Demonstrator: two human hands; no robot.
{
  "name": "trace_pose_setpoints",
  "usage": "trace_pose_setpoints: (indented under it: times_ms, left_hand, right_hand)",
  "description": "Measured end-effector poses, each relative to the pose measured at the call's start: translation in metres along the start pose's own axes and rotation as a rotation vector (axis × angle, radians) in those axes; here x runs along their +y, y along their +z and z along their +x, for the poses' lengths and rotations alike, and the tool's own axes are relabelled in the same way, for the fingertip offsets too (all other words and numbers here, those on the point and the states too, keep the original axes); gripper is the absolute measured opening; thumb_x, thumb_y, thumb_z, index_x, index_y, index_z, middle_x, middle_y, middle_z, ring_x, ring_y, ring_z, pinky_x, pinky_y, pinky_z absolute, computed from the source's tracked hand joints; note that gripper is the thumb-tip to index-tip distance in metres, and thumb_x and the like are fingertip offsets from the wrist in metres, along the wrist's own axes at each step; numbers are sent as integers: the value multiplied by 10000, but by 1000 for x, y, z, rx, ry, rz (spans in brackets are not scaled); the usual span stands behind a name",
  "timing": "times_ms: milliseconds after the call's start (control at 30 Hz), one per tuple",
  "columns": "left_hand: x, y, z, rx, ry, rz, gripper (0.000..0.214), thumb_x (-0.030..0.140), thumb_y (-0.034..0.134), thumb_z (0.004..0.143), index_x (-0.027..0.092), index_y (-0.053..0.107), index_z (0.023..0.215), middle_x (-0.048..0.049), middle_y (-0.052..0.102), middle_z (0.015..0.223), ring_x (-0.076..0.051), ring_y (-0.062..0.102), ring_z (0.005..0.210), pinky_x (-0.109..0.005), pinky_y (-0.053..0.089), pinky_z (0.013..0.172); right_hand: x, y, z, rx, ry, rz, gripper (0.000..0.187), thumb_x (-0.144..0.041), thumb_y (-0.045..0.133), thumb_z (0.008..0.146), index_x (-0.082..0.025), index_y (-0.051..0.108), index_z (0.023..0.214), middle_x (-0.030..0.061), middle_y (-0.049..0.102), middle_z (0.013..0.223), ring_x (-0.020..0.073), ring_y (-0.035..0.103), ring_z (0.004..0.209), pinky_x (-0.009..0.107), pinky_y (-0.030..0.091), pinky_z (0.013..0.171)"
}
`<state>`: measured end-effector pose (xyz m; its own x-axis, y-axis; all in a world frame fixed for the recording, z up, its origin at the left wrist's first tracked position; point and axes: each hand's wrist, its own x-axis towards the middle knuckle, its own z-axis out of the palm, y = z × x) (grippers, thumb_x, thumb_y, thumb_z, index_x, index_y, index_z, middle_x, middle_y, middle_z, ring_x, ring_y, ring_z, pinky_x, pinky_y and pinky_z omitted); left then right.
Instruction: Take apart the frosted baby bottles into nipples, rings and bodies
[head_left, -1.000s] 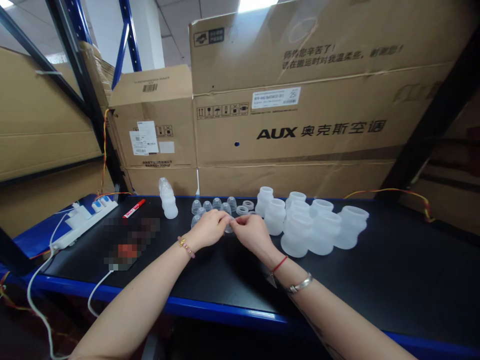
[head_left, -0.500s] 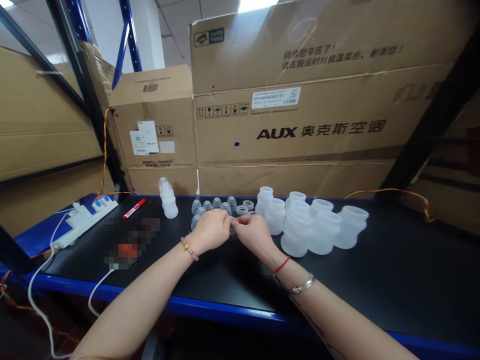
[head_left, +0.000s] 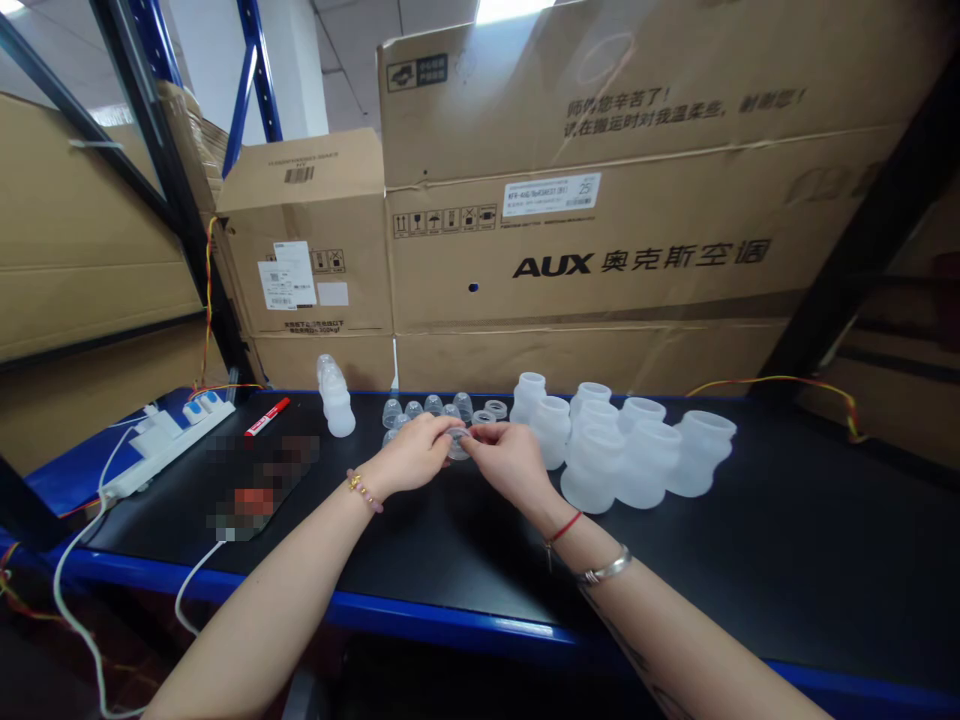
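Note:
My left hand (head_left: 412, 455) and my right hand (head_left: 511, 464) meet over the middle of the black tabletop. Between their pinched fingertips is a clear bottle collar ring (head_left: 458, 448); whether another part sits inside it is hard to see. Just behind my left hand stand several clear dome caps (head_left: 433, 405), some of them covered by that hand. More translucent collar rings (head_left: 496, 409) lie beyond my right fingers. To the right of my right hand, several frosted baby bottle bodies (head_left: 592, 470) stand upright with open mouths.
An assembled bottle (head_left: 339, 405) with a clear cap stands at the back left. Further left lie a red marker (head_left: 267, 416), a blurred-out device (head_left: 259, 500) on a white cable and a power strip (head_left: 176, 450). Cardboard boxes (head_left: 600, 330) wall off the back.
My left hand has shifted slightly left and turned, opening a small gap between the hands. The clear collar ring now shows more plainly between the fingertips. The bottles stay put.

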<state>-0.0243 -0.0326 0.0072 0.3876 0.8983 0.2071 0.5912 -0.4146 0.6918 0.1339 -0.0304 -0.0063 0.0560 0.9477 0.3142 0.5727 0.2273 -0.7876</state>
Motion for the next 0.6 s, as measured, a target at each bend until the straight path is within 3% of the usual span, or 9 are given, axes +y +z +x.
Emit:
trace_pose_setpoints:
  times_ms: [100,233,333,600]
  left_hand:
    - [4,1,-1,65,34,114,358,244,387,958,168,644,1196,-113,597,1167,-170,654,894,-324,551,863]
    - [11,1,-2,136,83,275,333,171,419,938,171,670,1158,-89,630,1036,-201,617,1013,-357,483,978]
    - [15,5,-3,185,48,318,324,146,439,924,168,676,1145,-89,621,1013,-193,615,980,-337,483,952]
    - [20,16,-3,217,36,345,274,90,432,873,150,659,1015,-108,608,993,-201,598,915,-328,485,917]
  right_hand:
    - [-5,-1,-3,-44,55,-18,211,-322,624,773,-171,757,708,28,675,581,162,588,567,262,373,575]
    - [-12,-4,-9,15,20,-177,242,-342,582,818,-215,782,770,45,718,662,199,637,692,284,368,639]
    - [-14,-4,-12,7,-4,-192,256,-314,552,835,-210,781,786,66,734,705,201,645,720,281,359,633]
    - [-23,-3,-17,-24,36,-240,272,-261,524,826,-194,666,603,37,629,575,162,546,595,277,318,601]
